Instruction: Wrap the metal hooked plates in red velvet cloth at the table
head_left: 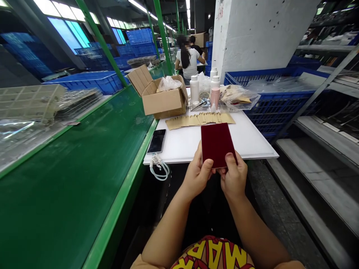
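Observation:
A dark red flat rectangular panel point(216, 144) is held up over the near edge of the white tabletop point(249, 140). My left hand point(198, 170) grips its lower left corner, thumb on the face and fingers behind. At the lower right corner, my right hand point(234, 173) pinches it the same way. What the fingers touch on the back is hidden. Just beyond the panel, a row of overlapping tan paper pieces point(185, 121) lies across the table. To the left rests a phone point(157, 141) with a pale blue strap point(159, 170) hanging over the edge.
An open cardboard box point(164, 102), white bottles point(194, 89), a pink bottle point(215, 98) and a plastic bag point(238, 98) stand at the back. A green conveyor point(106, 157) runs along the left. Blue crates point(260, 108) and metal shelving point(322, 157) are right. People point(189, 59) sit ahead.

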`<action>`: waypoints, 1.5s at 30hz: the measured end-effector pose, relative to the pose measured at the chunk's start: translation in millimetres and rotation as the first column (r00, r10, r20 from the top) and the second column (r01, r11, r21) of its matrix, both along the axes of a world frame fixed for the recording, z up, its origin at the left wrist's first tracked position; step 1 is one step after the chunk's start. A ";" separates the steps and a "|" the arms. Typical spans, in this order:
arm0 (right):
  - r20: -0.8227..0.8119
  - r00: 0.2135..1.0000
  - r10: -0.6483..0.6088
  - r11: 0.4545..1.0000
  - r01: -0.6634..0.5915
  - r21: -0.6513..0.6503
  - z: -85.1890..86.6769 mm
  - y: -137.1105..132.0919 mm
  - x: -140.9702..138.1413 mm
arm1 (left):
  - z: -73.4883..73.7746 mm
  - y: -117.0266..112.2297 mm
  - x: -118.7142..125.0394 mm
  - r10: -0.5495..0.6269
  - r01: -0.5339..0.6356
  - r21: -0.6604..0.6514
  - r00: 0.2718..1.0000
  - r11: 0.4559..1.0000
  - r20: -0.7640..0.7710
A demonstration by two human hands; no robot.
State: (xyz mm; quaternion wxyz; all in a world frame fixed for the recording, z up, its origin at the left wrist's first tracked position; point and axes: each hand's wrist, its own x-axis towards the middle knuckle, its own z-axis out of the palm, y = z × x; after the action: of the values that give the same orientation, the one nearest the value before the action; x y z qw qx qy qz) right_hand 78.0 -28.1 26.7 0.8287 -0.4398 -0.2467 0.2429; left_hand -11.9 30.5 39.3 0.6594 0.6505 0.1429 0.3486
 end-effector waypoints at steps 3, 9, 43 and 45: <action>-0.014 0.998 -0.062 0.998 0.063 0.026 0.0 -1.1 -7.4 | -3.4 -3.6 3.0 0.003 -0.004 0.014 0.998 1.000 0.071; 0.076 0.982 -0.171 0.984 0.166 0.066 -0.9 -4.0 -16.6 | -6.6 -2.9 3.7 -0.072 0.064 0.049 0.979 0.997 0.192; 0.268 0.945 0.185 0.956 -0.109 -0.274 -1.9 -34.3 32.0 | -25.5 -2.5 -1.4 0.080 -0.076 0.037 0.987 0.996 -0.138; 0.284 0.939 0.192 0.946 -0.100 -0.308 -8.0 -34.8 31.8 | -22.6 2.9 -3.9 0.090 -0.075 0.076 0.971 0.994 -0.223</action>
State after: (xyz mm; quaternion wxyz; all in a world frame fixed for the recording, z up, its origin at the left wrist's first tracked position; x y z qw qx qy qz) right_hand 109.8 -62.9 18.7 0.6856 -0.5690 -0.3682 0.2657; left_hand -15.8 33.4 16.7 0.6016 0.7013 0.2321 0.3039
